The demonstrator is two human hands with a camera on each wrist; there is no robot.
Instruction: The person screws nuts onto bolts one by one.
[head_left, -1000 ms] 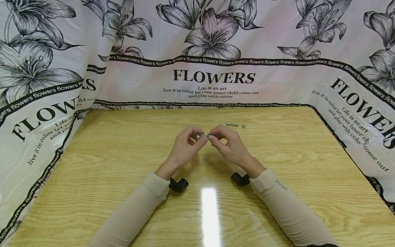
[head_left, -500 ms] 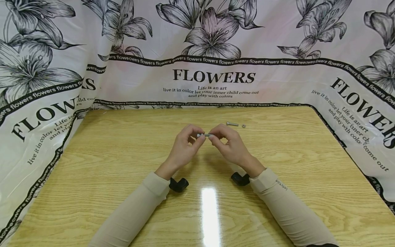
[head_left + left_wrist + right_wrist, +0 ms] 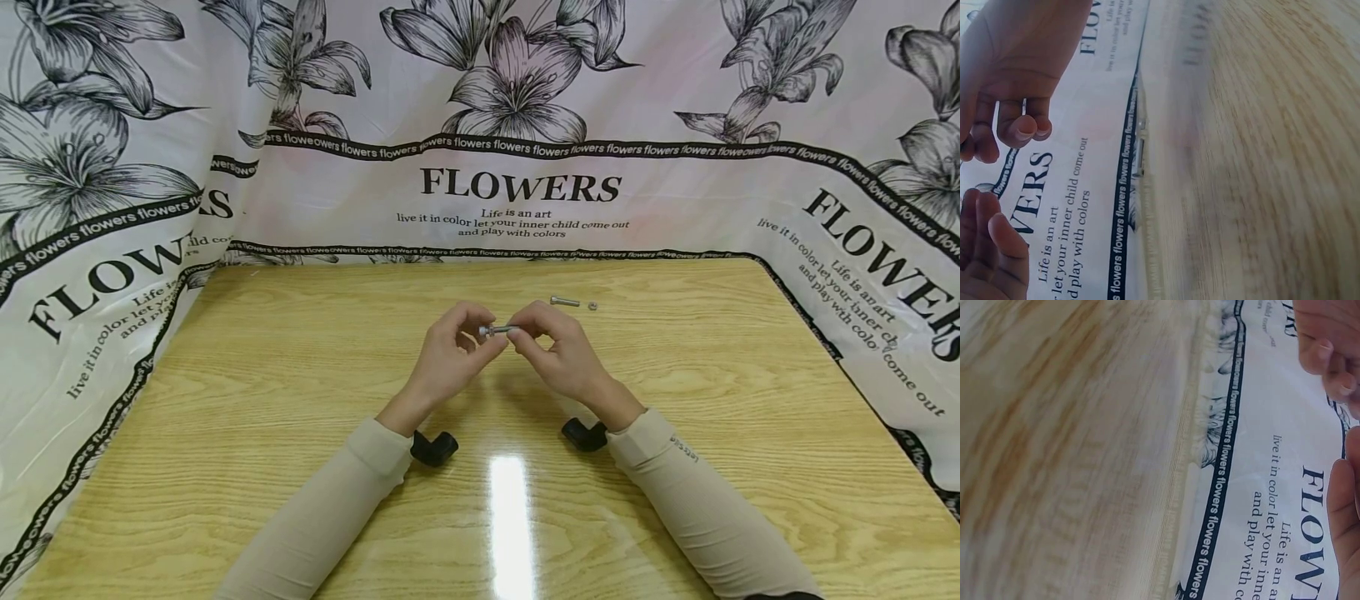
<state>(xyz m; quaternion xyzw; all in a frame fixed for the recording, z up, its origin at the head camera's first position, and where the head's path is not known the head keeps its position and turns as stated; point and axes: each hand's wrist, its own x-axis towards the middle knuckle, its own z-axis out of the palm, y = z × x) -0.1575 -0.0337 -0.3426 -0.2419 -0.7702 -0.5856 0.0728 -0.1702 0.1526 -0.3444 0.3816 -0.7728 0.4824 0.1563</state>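
Above the middle of the table, both hands meet at a small silver bolt (image 3: 503,329) held roughly level, its head to the left. A nut (image 3: 491,332) appears to sit on the bolt close to the head. My right hand (image 3: 561,354) pinches the threaded end between thumb and index finger. My left hand (image 3: 450,354) curls its thumb and index finger around the head end, the thumb beneath the bolt; exact contact is too small to tell. Both wrist views show the left hand (image 3: 997,250) (image 3: 1329,347) and right hand (image 3: 1019,75) (image 3: 1346,506), with the held bolt out of frame.
Behind the right hand, a second bolt (image 3: 565,301) and a loose nut (image 3: 592,306) lie on the wooden table (image 3: 300,358). Black angled pieces (image 3: 435,450) (image 3: 583,435) sit at each wrist. A floral printed cloth (image 3: 517,200) encloses the back and sides.
The left thumb and index finger have shifted along the bolt, closing on it and then spreading a little, so more of the head end shows. The right hand stays nearly still.
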